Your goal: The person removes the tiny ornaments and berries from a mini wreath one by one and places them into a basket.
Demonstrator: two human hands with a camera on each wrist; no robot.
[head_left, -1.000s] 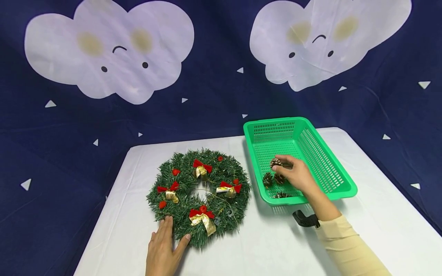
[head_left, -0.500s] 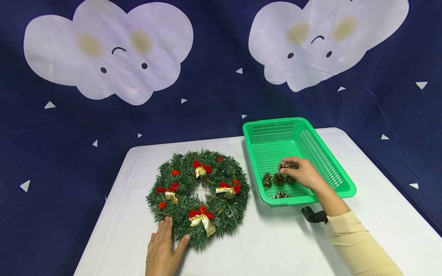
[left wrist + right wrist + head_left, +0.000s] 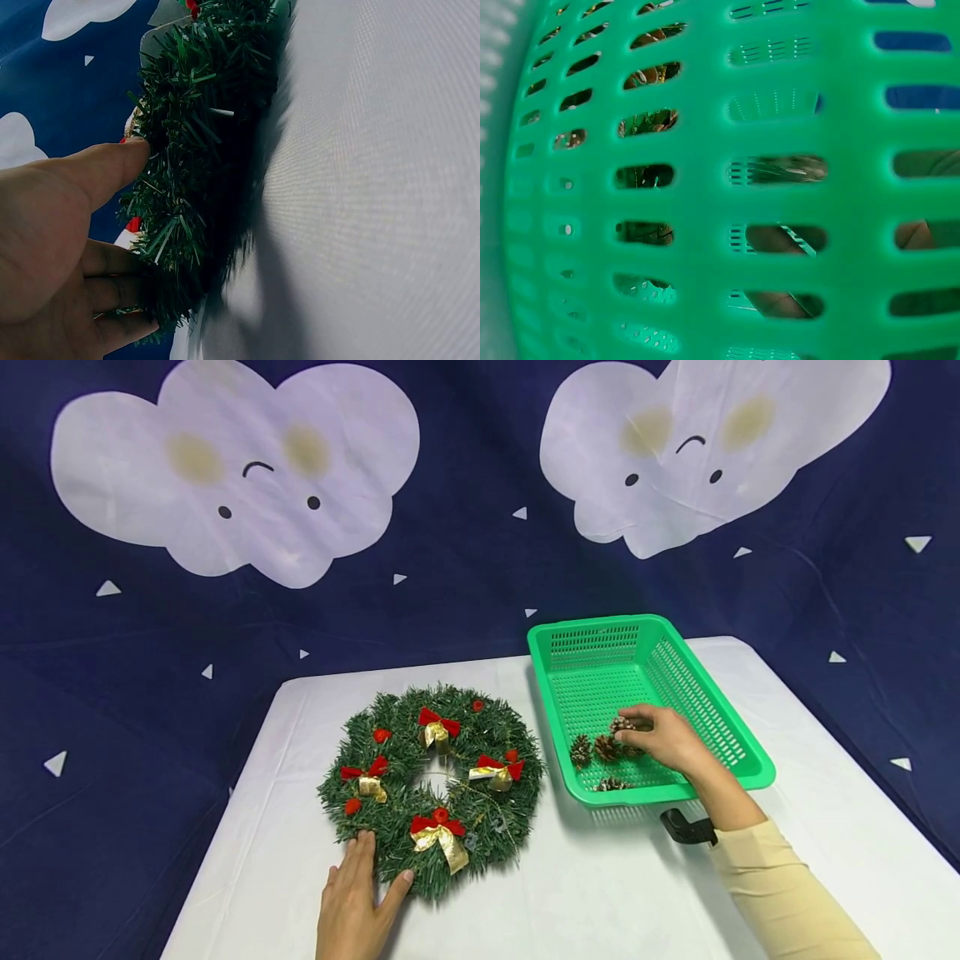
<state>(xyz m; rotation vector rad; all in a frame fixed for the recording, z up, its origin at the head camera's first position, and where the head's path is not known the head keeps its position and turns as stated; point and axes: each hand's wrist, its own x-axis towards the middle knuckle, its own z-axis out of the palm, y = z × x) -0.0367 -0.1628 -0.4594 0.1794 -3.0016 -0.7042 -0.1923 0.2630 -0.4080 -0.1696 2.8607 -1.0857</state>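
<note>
The right hand (image 3: 666, 740) is inside the green basket (image 3: 738, 758) at the bench's right side, fingers curled round a pine cone (image 3: 621, 725) — three more cones lie just left of it, toward the basket's near edge. The left hand (image 3: 352, 897) rests open and flat on the wreath (image 3: 397, 827) near the bench's front edge — well apart from the cones.

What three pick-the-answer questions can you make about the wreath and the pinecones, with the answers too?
1. Where are the pinecones?
A. in the green basket
B. on the wreath
C. on the floor

2. What colour are the bows on the wreath?
A. blue
B. red and gold
C. white

3. What is the left hand doing?
A. lifting the basket
B. making a fist
C. resting on the wreath's near edge

Answers:
1 A, they lie inside the basket, by the right hand.
2 B, red bows with gold ribbon.
3 C, fingers touch the wreath's green needles.
</note>
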